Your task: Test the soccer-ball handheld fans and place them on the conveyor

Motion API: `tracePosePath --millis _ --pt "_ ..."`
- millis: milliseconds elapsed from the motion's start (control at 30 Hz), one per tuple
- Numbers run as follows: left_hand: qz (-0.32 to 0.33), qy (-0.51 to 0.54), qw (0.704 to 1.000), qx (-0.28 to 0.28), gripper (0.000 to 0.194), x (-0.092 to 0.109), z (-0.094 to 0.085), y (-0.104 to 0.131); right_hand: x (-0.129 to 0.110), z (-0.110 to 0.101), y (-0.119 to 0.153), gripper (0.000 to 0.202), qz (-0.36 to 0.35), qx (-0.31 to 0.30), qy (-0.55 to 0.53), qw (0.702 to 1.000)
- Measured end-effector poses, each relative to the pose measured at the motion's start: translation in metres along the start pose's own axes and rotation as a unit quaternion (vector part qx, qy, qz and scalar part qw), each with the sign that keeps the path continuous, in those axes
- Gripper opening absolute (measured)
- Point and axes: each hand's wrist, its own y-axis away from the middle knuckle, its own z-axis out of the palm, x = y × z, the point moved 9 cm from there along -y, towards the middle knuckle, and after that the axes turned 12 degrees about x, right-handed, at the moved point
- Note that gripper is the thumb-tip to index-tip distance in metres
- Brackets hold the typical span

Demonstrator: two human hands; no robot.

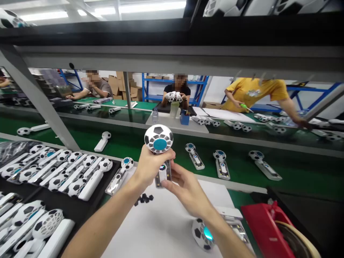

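A handheld fan point(158, 138) with a football-patterned head and teal centre is held upright over the white work surface point(150, 229). My left hand point(152, 163) wraps round it just below the head. Lower down, my right hand point(185, 184) grips the clear handle section, where a small lit display shows between the hands. Several small black pieces point(144, 199) lie on the white surface beneath. Near my right forearm rests another football fan head point(202, 234) with a glowing teal centre. One fan with an open handle point(119, 175) lies left of my left hand.
Black trays point(94, 211) of football fans fill the left side. More fans point(221, 165) lie on the green conveyor point(166, 161) ahead. A red tape dispenser point(271, 229) stands at the right. Shelf beams cross above. Across the line are several people, one in a yellow shirt point(255, 95).
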Motion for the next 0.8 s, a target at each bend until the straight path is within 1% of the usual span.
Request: tracePosePath --millis 67,133,167,233,300,333,433,500,567,633,667,733,800 --pt "0.015 -0.017 1.000 0.006 0.012 -0.001 0.004 0.001 -0.008 0.000 0.005 0.030 -0.007 0.009 -0.016 1.000" --pt "0.022 -0.027 0.999 -0.004 0.012 -0.001 0.010 0.005 -0.008 -0.001 0.007 0.024 -0.009 0.005 0.008 1.000" --pt "0.024 -0.028 0.999 -0.008 0.012 -0.001 0.013 0.007 -0.008 -0.004 0.008 0.021 -0.014 0.012 0.023 1.000" --pt "0.033 -0.029 0.999 0.006 0.013 0.001 0.016 0.012 -0.011 -0.011 0.009 0.021 -0.039 0.056 0.068 0.995" --pt "0.040 -0.024 0.998 0.034 0.015 0.005 0.016 0.017 -0.019 -0.018 0.013 0.022 -0.077 0.105 0.122 0.984" --pt "0.044 -0.021 0.998 0.045 0.015 0.007 0.016 0.019 -0.023 -0.019 0.016 0.021 -0.096 0.119 0.142 0.978" --pt "0.049 -0.011 0.997 0.055 0.014 0.011 0.021 0.023 -0.031 -0.018 0.022 0.020 -0.125 0.114 0.159 0.973" --pt "0.044 -0.010 0.998 0.054 0.015 0.010 0.025 0.021 -0.030 -0.021 0.022 0.017 -0.129 0.109 0.153 0.974" --pt "0.031 -0.014 0.998 0.056 0.017 0.006 0.027 0.018 -0.023 -0.024 0.021 0.015 -0.116 0.101 0.138 0.978" --pt "0.013 -0.019 0.998 0.059 0.018 -0.001 0.028 0.013 -0.012 -0.026 0.018 0.016 -0.081 0.082 0.099 0.988" --pt "0.002 -0.019 0.998 0.057 0.018 -0.005 0.028 0.010 -0.005 -0.026 0.017 0.019 -0.055 0.069 0.070 0.994" --pt "-0.025 -0.011 0.998 0.049 0.018 -0.014 0.030 0.005 0.007 -0.026 0.015 0.032 -0.001 0.044 0.008 0.999" --pt "-0.057 -0.003 0.998 0.038 0.018 -0.023 0.032 0.001 0.014 -0.027 0.014 0.044 0.036 0.038 -0.031 0.998"
